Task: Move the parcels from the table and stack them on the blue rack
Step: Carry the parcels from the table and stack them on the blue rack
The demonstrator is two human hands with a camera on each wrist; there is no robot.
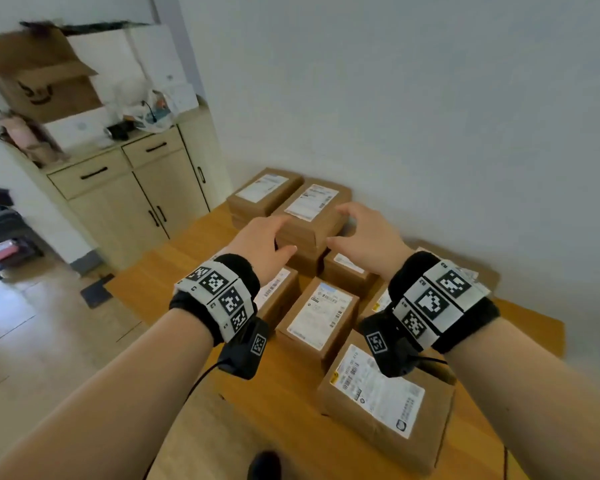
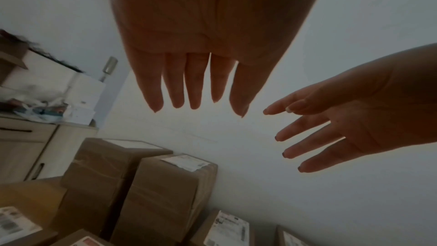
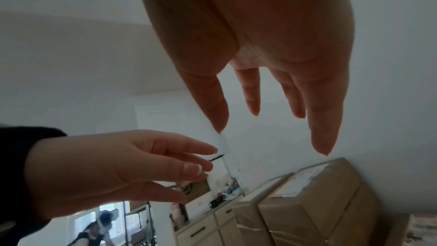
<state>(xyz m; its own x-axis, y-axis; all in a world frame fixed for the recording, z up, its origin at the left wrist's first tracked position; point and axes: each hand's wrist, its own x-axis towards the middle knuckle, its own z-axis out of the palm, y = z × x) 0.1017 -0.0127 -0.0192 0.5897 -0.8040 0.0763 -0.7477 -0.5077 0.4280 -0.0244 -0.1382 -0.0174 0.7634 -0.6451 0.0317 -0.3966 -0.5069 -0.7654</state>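
Both hands extended over the table (image 1: 174, 271), palms down, fingers straight and spread, nothing held. Left hand (image 1: 261, 244) and right hand (image 1: 364, 233) flank the top parcel (image 1: 309, 213) of the far stack, which lies between and just below the fingertips; wrist views show air under the fingers, contact not evident. Other parcels lie nearer on the table, one (image 1: 321, 315) below the wrists.

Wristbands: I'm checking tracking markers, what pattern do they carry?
Black-and-white square codes on the wristbands, clearest in the head view.
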